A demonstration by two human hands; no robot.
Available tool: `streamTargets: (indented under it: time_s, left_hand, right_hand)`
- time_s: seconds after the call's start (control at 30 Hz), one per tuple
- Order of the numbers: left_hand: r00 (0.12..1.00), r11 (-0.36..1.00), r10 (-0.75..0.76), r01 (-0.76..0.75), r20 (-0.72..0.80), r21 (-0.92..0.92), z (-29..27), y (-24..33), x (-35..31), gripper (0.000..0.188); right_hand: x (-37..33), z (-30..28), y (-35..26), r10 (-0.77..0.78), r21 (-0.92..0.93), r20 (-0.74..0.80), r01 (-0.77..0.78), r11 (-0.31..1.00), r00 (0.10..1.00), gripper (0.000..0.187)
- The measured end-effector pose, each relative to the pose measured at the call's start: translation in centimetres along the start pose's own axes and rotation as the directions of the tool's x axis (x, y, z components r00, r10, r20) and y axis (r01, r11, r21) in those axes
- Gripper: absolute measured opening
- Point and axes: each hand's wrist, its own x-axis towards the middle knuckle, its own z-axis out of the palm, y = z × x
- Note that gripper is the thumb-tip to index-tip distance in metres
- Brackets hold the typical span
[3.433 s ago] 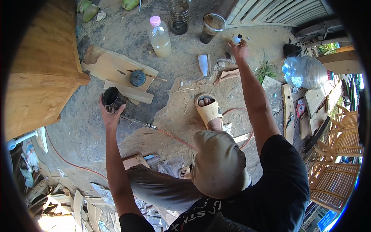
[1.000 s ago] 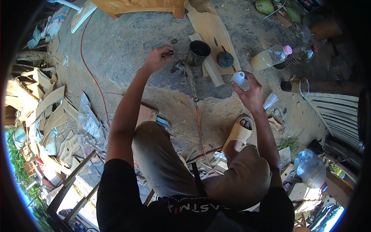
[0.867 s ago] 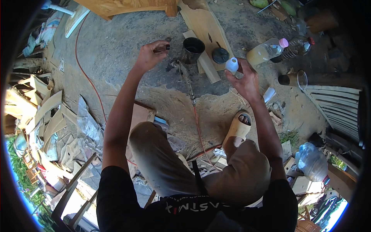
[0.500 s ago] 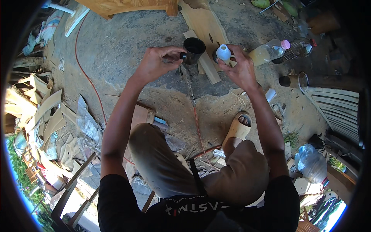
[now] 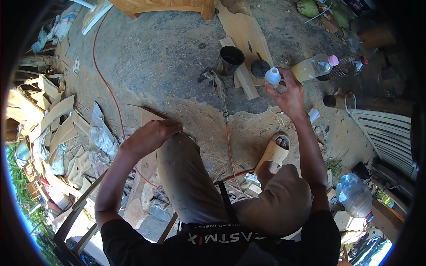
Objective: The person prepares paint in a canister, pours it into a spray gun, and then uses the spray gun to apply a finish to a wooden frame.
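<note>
My right hand is closed around a small white plastic bottle with an uncapped, narrow mouth. The bottle stands upright in the fingers, right beside a round dark lid. To the left of the lid is a spray gun with an open black cup on it. My left hand is over my left knee, fingers pinched together; whatever is between them cannot be made out.
A wooden board and a narrow strip lie on the ground. Right of the bottle lie a pink-capped bottle of yellowish liquid and a red-capped bottle. A red hose crosses the left. Scrap is piled at far left.
My left hand has drawn back from beside the black cup to my left knee; the black cap it held no longer shows. The white bottle has shifted slightly right and down, uncovering the dark lid.
</note>
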Motion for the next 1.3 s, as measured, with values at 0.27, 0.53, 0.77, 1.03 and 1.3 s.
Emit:
streamTargets:
  time_s: [0.27, 0.53, 0.77, 1.03, 1.3]
  left_hand:
    - [0.995, 0.865, -0.101, 0.078, -0.019, -0.496, -0.2, -2.2, 3.6, 0.033]
    - [0.850, 0.919, -0.053, -0.164, -0.525, -0.358, -1.9, -2.0, 15.3, 0.043]
    - [0.750, 0.927, -0.127, -0.144, -0.649, -0.347, -1.4, -3.3, 22.0, 0.069]
    - [0.729, 0.971, -0.079, -0.097, -0.680, -0.217, -0.1, -4.1, 24.0, 0.068]
    - [0.688, 0.983, -0.033, -0.108, -0.725, -0.148, 0.7, -4.6, 24.0, 0.069]
  right_hand:
    - [0.6, -0.7, -1.5, 0.028, -0.015, 0.028, -0.028, 1.000, 0.999, 0.046]
    - [2.7, -0.4, -1.3, -0.045, -0.091, 0.044, 0.049, 0.995, 0.998, 0.048]
    - [5.4, 0.8, -0.6, -0.233, -0.219, 0.036, 0.235, 0.947, 0.972, 0.052]
    - [7.4, 1.8, -0.1, -0.278, -0.358, 0.081, 0.288, 0.888, 0.957, 0.051]
    - [8.1, 2.9, 0.1, -0.305, -0.420, 0.113, 0.324, 0.848, 0.946, 0.051]
